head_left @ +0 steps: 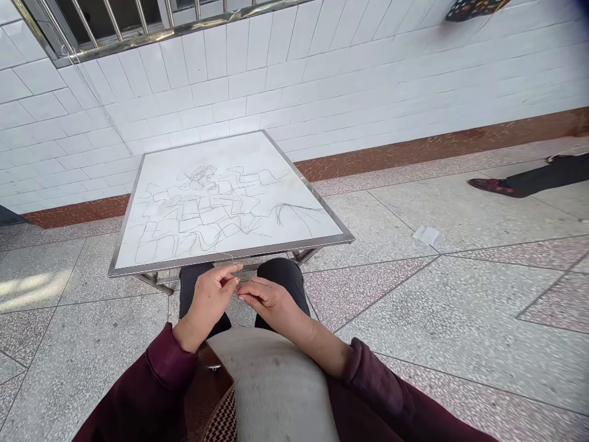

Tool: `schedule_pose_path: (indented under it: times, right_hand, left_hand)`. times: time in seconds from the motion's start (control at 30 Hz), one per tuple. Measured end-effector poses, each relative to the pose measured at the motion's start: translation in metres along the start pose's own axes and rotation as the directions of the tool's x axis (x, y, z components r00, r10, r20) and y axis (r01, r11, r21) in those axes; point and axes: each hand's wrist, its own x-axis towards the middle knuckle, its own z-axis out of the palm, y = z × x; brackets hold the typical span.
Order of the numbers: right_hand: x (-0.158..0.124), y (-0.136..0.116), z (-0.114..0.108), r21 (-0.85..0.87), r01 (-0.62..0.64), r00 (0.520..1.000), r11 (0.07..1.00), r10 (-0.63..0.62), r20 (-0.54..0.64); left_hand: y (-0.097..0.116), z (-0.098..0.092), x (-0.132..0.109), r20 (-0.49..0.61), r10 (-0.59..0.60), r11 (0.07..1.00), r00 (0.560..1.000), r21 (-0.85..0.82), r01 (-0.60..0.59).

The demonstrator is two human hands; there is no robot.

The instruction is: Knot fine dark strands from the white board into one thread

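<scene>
My left hand (208, 301) and my right hand (272, 302) meet just in front of the table's near edge, above my knees. Both are closed in a pinch, fingertips almost touching. Between them is a thin wire (233, 260) whose loose end curves up past my left fingers toward the tabletop. What lies right at the fingertips is too small to make out. Many thin, bent wires (202, 209) are spread over the white table (246, 145). A denser tangle of wire (202, 175) sits toward the back, and a few longer strands (299, 209) lie at the right.
A white tiled wall (211, 92) stands behind the table, with a barred window (119, 24) at upper left. On the terrazzo floor at right lies a crumpled white paper (427, 236). Another person's leg and dark red shoe (494, 186) show at the far right.
</scene>
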Motion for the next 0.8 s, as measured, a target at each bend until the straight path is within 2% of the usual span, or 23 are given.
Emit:
schedule_pose_path:
  times: [0.17, 0.3, 0.43, 0.53, 0.8]
  right_hand:
    - [0.004, 0.0, -0.015, -0.122, 0.145, 0.977, 0.982, -0.123, 0.172]
    - [0.008, -0.001, -0.025, -0.133, 0.185, 0.957, 0.974, -0.148, 0.249]
    - [0.009, 0.002, -0.029, -0.114, 0.144, 0.981, 0.983, -0.127, 0.145]
    - [0.009, 0.004, -0.029, -0.096, 0.105, 0.992, 0.99, -0.097, 0.083]
    - [0.004, 0.01, -0.027, -0.089, -0.001, 0.999, 0.996, 0.004, 0.033]
  left_hand:
    - [0.001, 0.004, -0.004, 0.041, 0.019, 0.994, 0.999, 0.105, -0.023]
    - [-0.005, 0.011, -0.004, 0.064, 0.009, 0.998, 0.998, 0.059, -0.013]
    - [-0.011, 0.013, -0.003, 0.032, -0.025, 0.995, 0.999, -0.094, 0.028]
    - [-0.013, 0.013, -0.003, 0.051, -0.017, 0.99, 0.999, -0.141, 0.025]
    - [-0.008, 0.012, -0.006, 0.106, -0.007, 1.0, 0.994, -0.019, 0.009]
